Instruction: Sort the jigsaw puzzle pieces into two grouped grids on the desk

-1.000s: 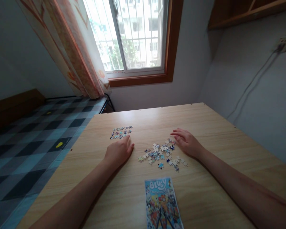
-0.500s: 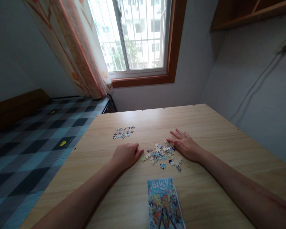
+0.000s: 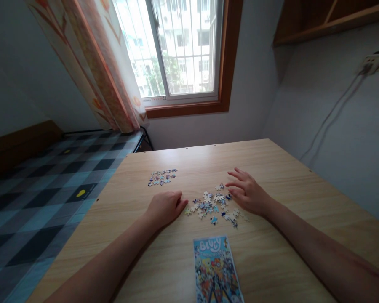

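Note:
A loose heap of small jigsaw puzzle pieces (image 3: 206,207) lies on the wooden table between my two hands. My left hand (image 3: 166,207) rests closed on the table at the heap's left side, its thumb pointing toward the pieces. Its fingers are curled under, and no piece shows in it. At the heap's right edge my right hand (image 3: 248,192) is open, fingers spread and slightly bent, with nothing visible in its grasp. Its fingertips are close to a dark blue piece (image 3: 228,197); whether they touch it I cannot tell.
Farther back on the left, more puzzle pieces (image 3: 160,180) lie in rough rows. A colourful picture sheet or box marked "Bluey" (image 3: 216,269) lies at the near side. The light wood table (image 3: 290,189) stands beside a checked bed (image 3: 50,202), facing a window (image 3: 183,54).
My right hand has lifted a little, its fingers now bent rather than flat, uncovering pieces near them. The left hand stays in place on the table. The view has shifted slightly.

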Demonstrator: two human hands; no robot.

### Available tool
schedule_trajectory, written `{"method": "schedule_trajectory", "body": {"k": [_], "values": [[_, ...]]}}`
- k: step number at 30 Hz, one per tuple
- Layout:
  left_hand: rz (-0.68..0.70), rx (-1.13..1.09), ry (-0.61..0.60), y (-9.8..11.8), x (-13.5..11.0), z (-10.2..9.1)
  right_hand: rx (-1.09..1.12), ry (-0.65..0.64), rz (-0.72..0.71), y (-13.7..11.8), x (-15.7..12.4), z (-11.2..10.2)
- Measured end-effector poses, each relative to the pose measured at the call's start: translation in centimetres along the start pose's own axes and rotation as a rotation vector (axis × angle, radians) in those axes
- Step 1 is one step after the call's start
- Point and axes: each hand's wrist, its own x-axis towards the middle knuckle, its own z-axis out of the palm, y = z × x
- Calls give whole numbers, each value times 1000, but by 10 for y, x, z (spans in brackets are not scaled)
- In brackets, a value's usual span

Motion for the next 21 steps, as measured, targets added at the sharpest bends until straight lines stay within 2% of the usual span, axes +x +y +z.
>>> {"method": "schedule_trajectory", "body": {"k": [5,7,10,16,21], "values": [[12,12,1,-2,2,3,-31,-73,-94,-3,-5,-7],[16,13,4,-3,2,3,-41,-64,-126,-5,-4,-12],[24,6,6,-4,3,4,-27,-79,-109,-8,-2,-27],[26,-9,22,-5,3,4,-77,-361,42,-19,-1,-63],[13,6,22,-3,4,3,-84,-447,12,-32,-3,-68]]}}
